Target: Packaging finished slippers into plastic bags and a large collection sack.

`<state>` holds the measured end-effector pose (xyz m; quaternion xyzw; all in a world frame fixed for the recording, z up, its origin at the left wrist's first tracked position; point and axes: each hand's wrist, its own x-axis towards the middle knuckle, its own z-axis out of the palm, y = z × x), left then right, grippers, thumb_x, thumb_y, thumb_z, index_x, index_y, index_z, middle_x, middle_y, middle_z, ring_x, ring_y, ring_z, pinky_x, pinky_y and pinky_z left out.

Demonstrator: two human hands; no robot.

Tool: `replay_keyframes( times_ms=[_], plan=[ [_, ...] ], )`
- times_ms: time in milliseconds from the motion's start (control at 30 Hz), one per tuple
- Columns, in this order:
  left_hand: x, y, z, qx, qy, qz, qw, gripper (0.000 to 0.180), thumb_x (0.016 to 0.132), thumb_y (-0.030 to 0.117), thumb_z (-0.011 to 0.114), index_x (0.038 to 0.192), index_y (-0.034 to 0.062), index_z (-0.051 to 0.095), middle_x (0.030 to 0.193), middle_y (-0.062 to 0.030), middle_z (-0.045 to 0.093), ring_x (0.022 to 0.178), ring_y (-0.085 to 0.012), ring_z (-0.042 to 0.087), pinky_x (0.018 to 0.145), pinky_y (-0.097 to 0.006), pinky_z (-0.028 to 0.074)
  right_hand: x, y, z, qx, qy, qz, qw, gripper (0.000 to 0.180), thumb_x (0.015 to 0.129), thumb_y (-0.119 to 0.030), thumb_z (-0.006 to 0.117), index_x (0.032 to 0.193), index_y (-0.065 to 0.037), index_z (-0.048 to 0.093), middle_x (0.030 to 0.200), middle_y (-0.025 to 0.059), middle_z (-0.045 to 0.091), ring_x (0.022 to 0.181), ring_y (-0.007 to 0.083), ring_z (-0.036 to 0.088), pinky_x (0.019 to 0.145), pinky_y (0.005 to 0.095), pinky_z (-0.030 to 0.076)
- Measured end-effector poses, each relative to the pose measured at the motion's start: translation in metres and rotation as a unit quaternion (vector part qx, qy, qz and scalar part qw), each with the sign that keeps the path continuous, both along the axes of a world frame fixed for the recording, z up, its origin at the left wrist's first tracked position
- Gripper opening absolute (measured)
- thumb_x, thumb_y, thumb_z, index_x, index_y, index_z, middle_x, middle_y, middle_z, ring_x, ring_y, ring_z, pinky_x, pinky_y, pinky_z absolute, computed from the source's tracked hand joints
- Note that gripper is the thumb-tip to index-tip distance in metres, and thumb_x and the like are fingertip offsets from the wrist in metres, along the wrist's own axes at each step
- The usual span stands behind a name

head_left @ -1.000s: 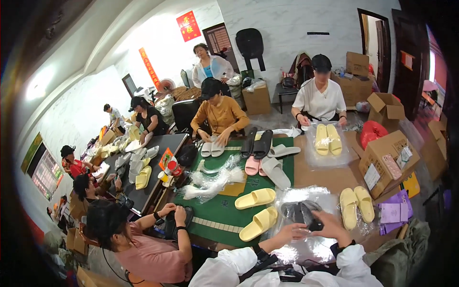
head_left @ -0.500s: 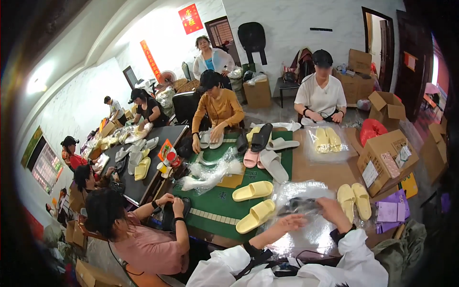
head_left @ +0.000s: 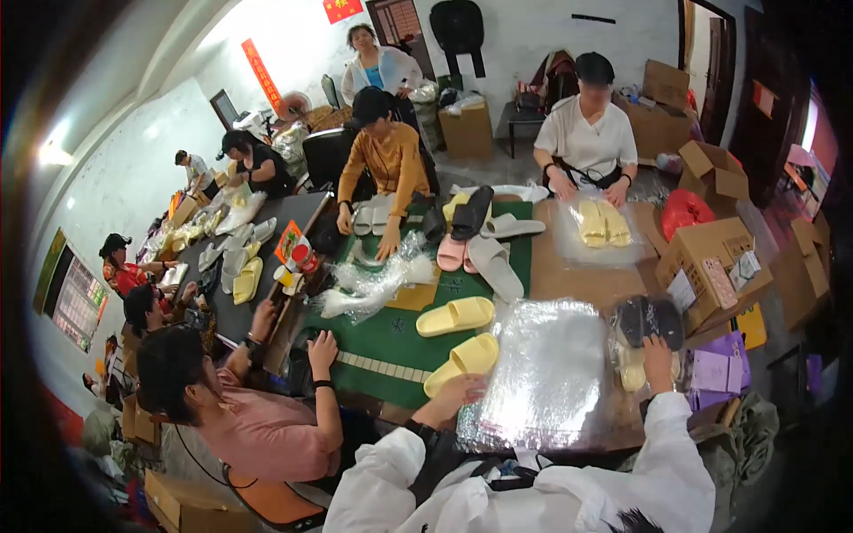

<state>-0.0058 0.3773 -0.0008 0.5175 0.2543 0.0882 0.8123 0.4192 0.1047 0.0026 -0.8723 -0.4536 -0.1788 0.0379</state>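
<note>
Here, dark slippers [head_left: 662, 320] above brown table [head_left: 582, 282]; pale walls [head_left: 542, 44].

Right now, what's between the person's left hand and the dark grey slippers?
In the head view, a shiny pile of clear plastic lies between the left hand and the dark grey slippers.

We are counting one left hand [head_left: 461, 391], one right hand [head_left: 657, 349] and two dark grey slippers [head_left: 633, 322]. Beneath that pair, we are failing to tell the number of yellow slippers [head_left: 632, 370]. Elsewhere, we are seeing two loose yellow slippers [head_left: 455, 316], two partly covered pink slippers [head_left: 450, 255], two yellow slippers in clear film [head_left: 592, 224], one stack of clear bags [head_left: 533, 369], one green mat [head_left: 369, 338] and one red bag [head_left: 686, 210].
</note>
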Motion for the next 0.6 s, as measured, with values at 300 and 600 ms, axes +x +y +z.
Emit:
replay_keyframes(
  times_ms=[300,600],
  plan=[
    [-0.003,0.061,-0.024,-0.066,0.169,0.193,0.964,0.029,0.091,0.016,0.041,0.117,0.006,0.048,0.108,-0.0112,0.056,0.092,-0.0222,0.056,0.079,-0.033,0.046,-0.02,-0.01,-0.032,-0.044,0.084,-0.099,0.991,0.02,0.074,-0.006,0.049,0.091,-0.004,0.06,0.09,0.0133,0.06,0.086,0.0314,0.057,0.076,0.0424,0.044],
    [0.03,0.066,-0.092,0.079,0.237,0.215,0.944,0.077,0.08,0.019,0.062,0.138,0.0078,0.013,0.111,-0.0131,0.052,0.094,-0.0211,0.051,0.08,-0.033,0.043,-0.161,0.017,-0.02,-0.075,0.213,0.037,0.973,0.052,0.072,-0.009,0.059,0.122,-0.007,0.046,0.131,0.0183,0.038,0.113,0.0344,0.04,0.094,0.0438,0.034]
  ],
)
